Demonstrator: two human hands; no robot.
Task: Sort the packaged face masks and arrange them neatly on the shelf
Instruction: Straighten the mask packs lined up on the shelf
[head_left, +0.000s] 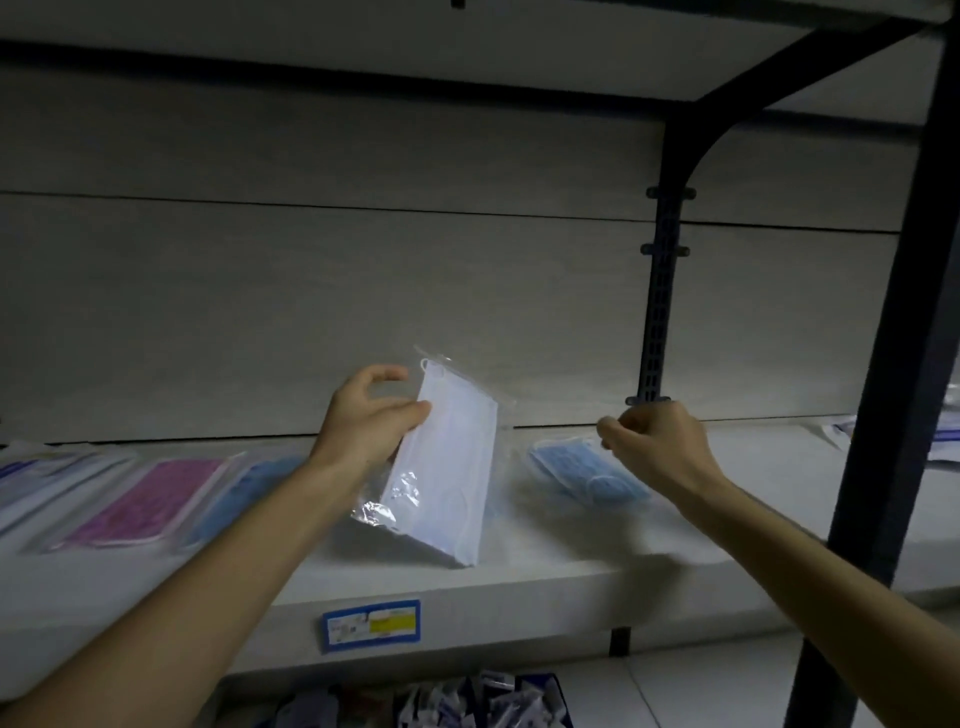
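the left hand (371, 415) grips a white mask pack (447, 467) by its upper left edge, thumb across the front, holding it tilted above the shelf (597, 566) with its lower corner close to the board. the right hand (652, 441) hovers with fingers curled over a blue mask pack (587, 473) lying flat just right of the white one; whether it pinches the clear wrapper cannot be told through the blur. further left, a pink mask pack (150, 499) and another blue pack (244, 493) lie side by side in a row, with paler packs at the far edge. a price label (371, 623) sits on the shelf front, and more packets (467, 701) wait in a bin below. to place it well, the white pack likely wants lowering flat into the gap beside the row, long edge parallel to its neighbours, front edges in line, the slippery wrapper eased down rather than dropped so it does not slide onto the blue ones.
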